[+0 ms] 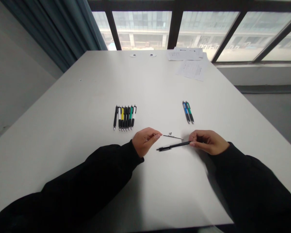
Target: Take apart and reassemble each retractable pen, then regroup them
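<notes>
My left hand [147,139] is closed in a pinch on one end of a thin dark pen refill [172,137], whose narrow tip points right. Between the thumb and fingers of my right hand [207,141] is the right end of a black pen barrel [173,146]; its clip and push button are at the left end. The barrel lies nearer to me than the refill, roughly alongside it. Just beyond the refill, a small silver piece [170,133] rests on the white table [145,87]; it looks like a pen tip.
To the left, several click pens [125,118] in black, white, yellow and green lie side by side. A blue pen [186,112] and a green pen [190,112] lie at the right. Paper sheets [190,69] and two small oval pieces [153,55] are near the window edge.
</notes>
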Available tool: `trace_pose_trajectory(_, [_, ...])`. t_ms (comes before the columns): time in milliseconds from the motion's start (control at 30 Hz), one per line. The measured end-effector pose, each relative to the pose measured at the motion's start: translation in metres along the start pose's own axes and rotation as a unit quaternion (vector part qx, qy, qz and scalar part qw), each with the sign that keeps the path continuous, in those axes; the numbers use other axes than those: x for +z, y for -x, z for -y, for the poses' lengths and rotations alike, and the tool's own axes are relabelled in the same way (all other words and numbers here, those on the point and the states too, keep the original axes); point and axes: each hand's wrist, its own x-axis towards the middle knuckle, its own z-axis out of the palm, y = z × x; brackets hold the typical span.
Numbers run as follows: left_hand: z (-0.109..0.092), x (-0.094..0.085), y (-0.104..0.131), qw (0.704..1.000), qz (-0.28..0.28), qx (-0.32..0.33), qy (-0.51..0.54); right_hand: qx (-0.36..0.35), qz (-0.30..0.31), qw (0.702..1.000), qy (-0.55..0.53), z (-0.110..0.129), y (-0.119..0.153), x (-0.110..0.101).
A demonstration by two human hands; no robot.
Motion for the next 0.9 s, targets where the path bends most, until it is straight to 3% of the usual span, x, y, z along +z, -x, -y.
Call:
trace_pose_trajectory(100, [-0.007, 0.005, 0.002, 0.986, 0.116, -0.057, 0.108, 0.007, 0.018, 0.997, -0.074, 0.008, 0.002, 0.009])
trace_pose_trajectory(200, [-0.016, 0.009, 0.005, 0.948, 0.222, -0.105, 0.201, 0.004, 0.029, 0.993, -0.114, 0.016, 0.003, 0.023])
trace_pose_trajectory(367, [-0.023, 0.008, 0.005, 0.876, 0.331, -0.174, 0.304, -0.048, 0.023, 0.995, -0.079, 0.025, 0.003, 0.039])
trace_pose_trajectory(500, [-0.017, 0.007, 0.003, 0.858, 0.328, -0.195, 0.345, -0.088, -0.047, 0.993, 0.056, 0.021, -0.001, 0.037])
trace_pose_trajectory(633, [-0.007, 0.009, 0.002, 0.854, 0.276, -0.204, 0.39, -0.122, -0.115, 0.958, 0.234, 0.006, -0.007, 0.029])
trace_pose_trajectory(900, [-0.002, 0.009, 0.002, 0.851, 0.269, -0.195, 0.406, -0.128, -0.085, 0.939, 0.307, 0.005, -0.009, 0.036])
